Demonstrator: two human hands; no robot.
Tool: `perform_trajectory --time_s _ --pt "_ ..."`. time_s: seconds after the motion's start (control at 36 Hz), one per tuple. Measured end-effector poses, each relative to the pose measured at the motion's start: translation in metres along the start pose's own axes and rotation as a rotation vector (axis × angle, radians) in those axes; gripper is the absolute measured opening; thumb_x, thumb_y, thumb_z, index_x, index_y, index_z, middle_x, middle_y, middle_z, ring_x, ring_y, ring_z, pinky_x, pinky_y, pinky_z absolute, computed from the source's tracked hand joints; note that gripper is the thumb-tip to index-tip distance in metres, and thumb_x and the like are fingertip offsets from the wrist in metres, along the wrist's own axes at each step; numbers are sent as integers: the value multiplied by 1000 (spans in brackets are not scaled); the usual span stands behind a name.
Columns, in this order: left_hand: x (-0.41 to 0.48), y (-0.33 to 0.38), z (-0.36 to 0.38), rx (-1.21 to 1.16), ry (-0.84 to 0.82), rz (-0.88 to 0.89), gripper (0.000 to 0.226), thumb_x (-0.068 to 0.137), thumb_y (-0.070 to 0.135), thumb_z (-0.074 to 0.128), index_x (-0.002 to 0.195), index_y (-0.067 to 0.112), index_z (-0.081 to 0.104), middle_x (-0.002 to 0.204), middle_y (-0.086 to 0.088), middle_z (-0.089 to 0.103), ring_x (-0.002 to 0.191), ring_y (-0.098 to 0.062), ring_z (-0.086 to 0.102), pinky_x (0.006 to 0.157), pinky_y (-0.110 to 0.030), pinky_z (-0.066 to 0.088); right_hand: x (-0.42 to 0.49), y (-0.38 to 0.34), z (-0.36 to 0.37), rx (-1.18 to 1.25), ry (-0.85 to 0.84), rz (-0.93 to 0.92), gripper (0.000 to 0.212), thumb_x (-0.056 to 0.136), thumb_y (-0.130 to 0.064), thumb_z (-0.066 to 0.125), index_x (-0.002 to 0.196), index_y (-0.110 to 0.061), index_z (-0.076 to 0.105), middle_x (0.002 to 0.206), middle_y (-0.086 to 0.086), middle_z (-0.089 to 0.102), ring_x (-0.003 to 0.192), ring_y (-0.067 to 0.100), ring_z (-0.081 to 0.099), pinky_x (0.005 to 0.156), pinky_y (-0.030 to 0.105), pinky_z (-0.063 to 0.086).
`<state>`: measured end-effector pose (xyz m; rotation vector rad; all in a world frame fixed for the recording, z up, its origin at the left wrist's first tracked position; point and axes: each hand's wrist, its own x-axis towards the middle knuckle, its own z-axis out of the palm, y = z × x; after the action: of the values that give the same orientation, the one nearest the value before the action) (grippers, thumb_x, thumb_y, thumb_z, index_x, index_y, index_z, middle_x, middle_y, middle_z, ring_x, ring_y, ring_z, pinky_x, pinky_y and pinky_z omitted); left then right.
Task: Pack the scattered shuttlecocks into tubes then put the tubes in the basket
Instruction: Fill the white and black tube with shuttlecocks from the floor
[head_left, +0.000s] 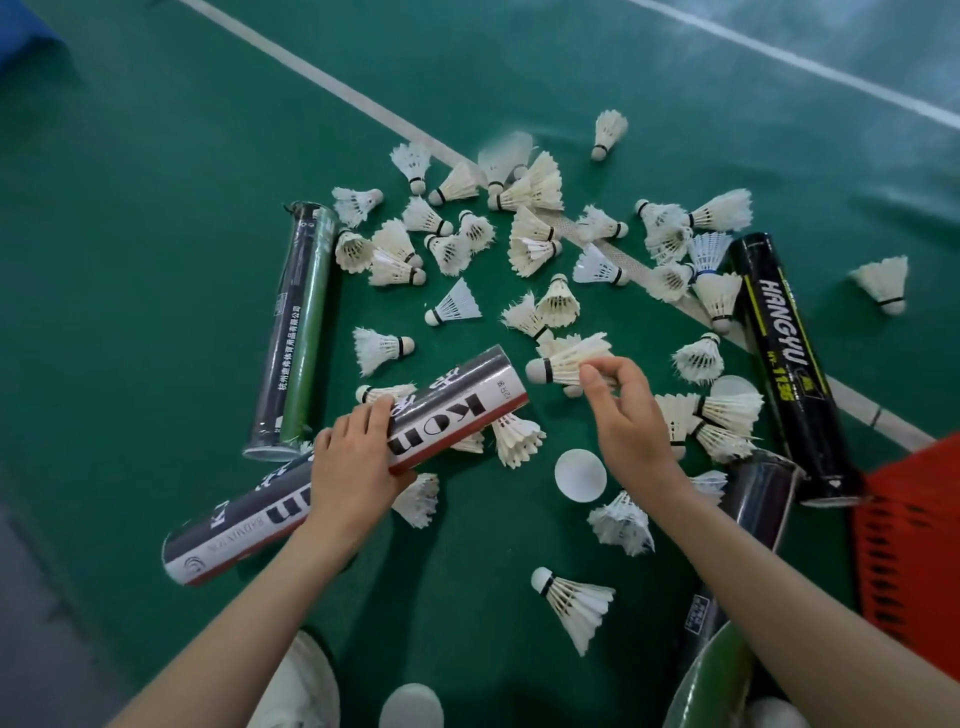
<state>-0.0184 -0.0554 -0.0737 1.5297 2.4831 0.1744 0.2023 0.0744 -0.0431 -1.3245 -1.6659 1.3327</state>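
Shuttlecock (566, 361) just beside tube (457, 408) mouth

A matte green court floor (156, 208) carries a diagonal white painted line (322, 79) and a second white line (779, 56) farther off. A blue object (26, 36) fills the upper-left corner.

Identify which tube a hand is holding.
The grey-and-white tube gripped by the left hand; the right hand only pinches a shuttlecock. The green tube, the black HANGYU tube and the rest lie on the floor, ungripped.
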Motion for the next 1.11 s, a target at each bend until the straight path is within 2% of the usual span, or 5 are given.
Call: perform_trajectory --time_s 0.33,0.5,0.64,0.89,1.11 --pt "-12 -12 4 -40 215 151 86 59 32 88 130 11 44 119 -8 57 107 -31 54 98 -42 35 -11 -16 11 200 -86 -123 16 94 -36 40 103 -25 47 97 -2 56 91 11 54 87 32 45" --pt "-16 -6 8 49 131 133 89 55 35 90 128 11 45 114 -8 58 102 -31 57 93 -39 34 -24 -13 21 138 -384 46 39 96 -54 28 127 -30 32 106 -12 66 102 -11 54 84 6 37" --pt "-22 -8 17 177 41 112 89 55 35 90 130 10 49 115 -8 59 104 -31 57 94 -41 31 -20 0 19 215 -158 166 33 100 -50 28 109 -26 48 108 -3 66 104 1 59 94 19 41" --pt "-44 -4 22 285 -179 93 79 82 31 67 146 19 24 140 -5 40 128 -24 39 106 -40 25 -41 57 -9 -697 -548 333 31 87 -47 62 101 -19 57 98 -5 62 93 15 58 85 34 49" --pt "-51 -5 35 300 -74 172 86 41 4 85 122 8 55 104 -13 61 92 -34 60 85 -46 42 -61 67 -1 -1345 -951 -111 76 72 -75 57 118 -14 53 113 4 56 109 23 46 86 34 37"
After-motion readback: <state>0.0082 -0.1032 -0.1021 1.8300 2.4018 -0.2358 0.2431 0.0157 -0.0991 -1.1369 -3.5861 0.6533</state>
